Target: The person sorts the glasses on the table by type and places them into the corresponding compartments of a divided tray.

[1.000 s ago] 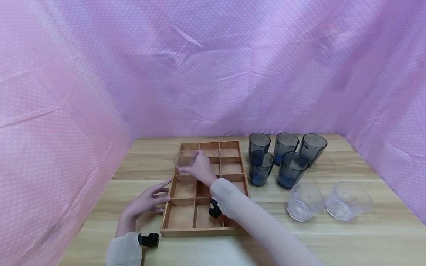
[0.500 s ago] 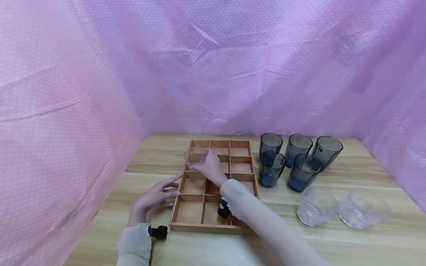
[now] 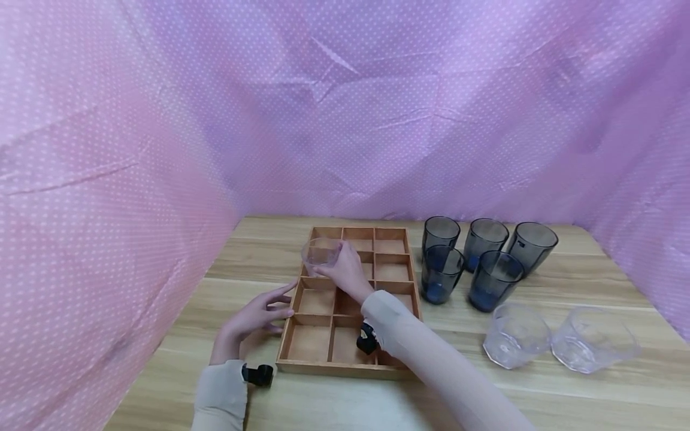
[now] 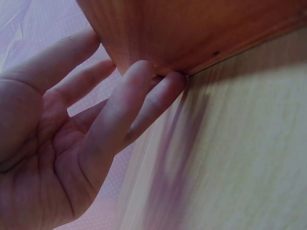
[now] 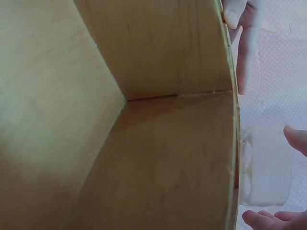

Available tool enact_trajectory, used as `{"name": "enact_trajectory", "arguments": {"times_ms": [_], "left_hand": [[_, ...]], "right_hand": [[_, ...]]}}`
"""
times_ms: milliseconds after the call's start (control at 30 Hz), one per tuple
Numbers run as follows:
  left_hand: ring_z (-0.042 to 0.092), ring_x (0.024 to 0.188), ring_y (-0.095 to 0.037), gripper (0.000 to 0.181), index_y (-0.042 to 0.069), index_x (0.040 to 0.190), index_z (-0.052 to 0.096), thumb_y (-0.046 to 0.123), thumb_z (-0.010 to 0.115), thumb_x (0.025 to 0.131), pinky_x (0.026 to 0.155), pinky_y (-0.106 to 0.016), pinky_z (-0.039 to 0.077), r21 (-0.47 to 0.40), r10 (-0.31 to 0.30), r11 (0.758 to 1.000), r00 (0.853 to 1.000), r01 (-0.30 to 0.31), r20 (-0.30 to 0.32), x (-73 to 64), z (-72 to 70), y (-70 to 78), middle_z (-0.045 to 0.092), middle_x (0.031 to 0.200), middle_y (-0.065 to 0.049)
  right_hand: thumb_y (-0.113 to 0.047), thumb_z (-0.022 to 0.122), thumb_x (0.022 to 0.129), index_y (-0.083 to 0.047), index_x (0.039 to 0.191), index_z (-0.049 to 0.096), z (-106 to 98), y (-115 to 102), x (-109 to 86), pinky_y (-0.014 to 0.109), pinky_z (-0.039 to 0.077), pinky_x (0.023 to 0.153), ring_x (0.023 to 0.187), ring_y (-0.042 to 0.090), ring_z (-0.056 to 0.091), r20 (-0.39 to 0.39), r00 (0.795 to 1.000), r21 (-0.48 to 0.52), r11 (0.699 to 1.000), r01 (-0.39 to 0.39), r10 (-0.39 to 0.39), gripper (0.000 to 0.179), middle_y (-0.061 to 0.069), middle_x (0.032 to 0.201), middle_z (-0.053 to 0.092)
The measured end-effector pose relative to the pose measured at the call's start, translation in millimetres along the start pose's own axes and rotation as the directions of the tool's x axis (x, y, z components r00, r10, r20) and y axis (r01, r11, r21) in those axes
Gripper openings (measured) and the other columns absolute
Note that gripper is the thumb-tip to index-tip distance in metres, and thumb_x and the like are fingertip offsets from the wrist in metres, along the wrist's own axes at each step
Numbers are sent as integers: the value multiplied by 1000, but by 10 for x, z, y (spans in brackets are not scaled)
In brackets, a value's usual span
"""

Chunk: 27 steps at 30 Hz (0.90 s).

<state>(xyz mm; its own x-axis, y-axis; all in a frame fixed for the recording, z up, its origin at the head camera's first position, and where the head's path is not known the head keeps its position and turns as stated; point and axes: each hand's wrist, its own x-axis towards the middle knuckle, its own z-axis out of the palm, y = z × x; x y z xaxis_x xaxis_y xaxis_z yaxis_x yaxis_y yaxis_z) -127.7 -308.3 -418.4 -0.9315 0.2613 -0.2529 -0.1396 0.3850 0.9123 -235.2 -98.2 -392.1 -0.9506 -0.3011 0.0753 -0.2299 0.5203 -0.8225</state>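
A clear tumbler [image 3: 319, 254] is at the left compartment of the second row from the back in a wooden divided tray [image 3: 345, 370]. Around its near right side my right hand [image 3: 347, 270] holds it, thumb and fingers spread to either side. The right wrist view shows the tumbler [image 5: 268, 165] past the tray's edge, between the thumb and the fingers. My left hand [image 3: 259, 314] rests against the tray's left outer wall with extended fingers. In the left wrist view its fingertips [image 4: 173, 85] touch the wooden wall [image 4: 192, 33] near the tabletop.
Several smoky blue-grey glasses [image 3: 495, 281] stand in two rows right of the tray. Closer to the front right are two clear tumblers [image 3: 516, 336]. A pink dotted cloth [image 3: 345, 120] surrounds the wood-grain table [image 3: 226, 251] at the back and sides.
The head view has swung left, so the whole scene sits farther right in it. Both hands, the tumbler and the tray keep nearly the same places relative to each other.
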Motion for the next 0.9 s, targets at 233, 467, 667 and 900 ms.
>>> {"name": "enact_trajectory", "arguments": {"times_ms": [233, 467, 667, 900], "left_hand": [[57, 117, -33, 74, 18, 155, 22, 25, 63, 94, 78, -36, 61, 2, -19, 1000, 1000, 19, 1, 14, -44, -4, 30, 148, -36], [58, 114, -30, 75, 16, 155, 22, 25, 64, 94, 76, -34, 61, 1, -14, 1000, 1000, 14, 4, 48, -45, -4, 31, 146, -36], [57, 115, -32, 76, 14, 155, 21, 25, 64, 94, 76, -35, 61, -1, -3, 1000, 1000, 3, 12, 41, -49, 3, 30, 146, -37], [54, 120, -36, 76, 15, 155, 20, 25, 64, 94, 76, -35, 61, -3, -7, 1000, 1000, 7, 15, 43, -48, 7, 29, 147, -37]], "right_hand": [[-33, 82, 77, 3, 138, 41, -60, -42, -22, 47, 47, 104, 123, 34, 50, 4, 1000, 21, 1000, -20, 20, 82, 21, 135, 51], [-33, 82, 78, 3, 140, 40, -135, -52, -54, 47, 45, 106, 126, 35, 49, -4, 1000, 41, 999, -18, 19, 83, 21, 137, 52], [-35, 81, 79, 2, 141, 40, -237, -55, -104, 47, 44, 108, 128, 35, 49, 8, 999, 57, 998, -32, 31, 83, 21, 139, 50], [-35, 81, 78, 4, 138, 42, -367, -45, -169, 46, 42, 110, 129, 37, 48, -18, 1000, 52, 999, 13, -12, 82, 22, 139, 51]]}}
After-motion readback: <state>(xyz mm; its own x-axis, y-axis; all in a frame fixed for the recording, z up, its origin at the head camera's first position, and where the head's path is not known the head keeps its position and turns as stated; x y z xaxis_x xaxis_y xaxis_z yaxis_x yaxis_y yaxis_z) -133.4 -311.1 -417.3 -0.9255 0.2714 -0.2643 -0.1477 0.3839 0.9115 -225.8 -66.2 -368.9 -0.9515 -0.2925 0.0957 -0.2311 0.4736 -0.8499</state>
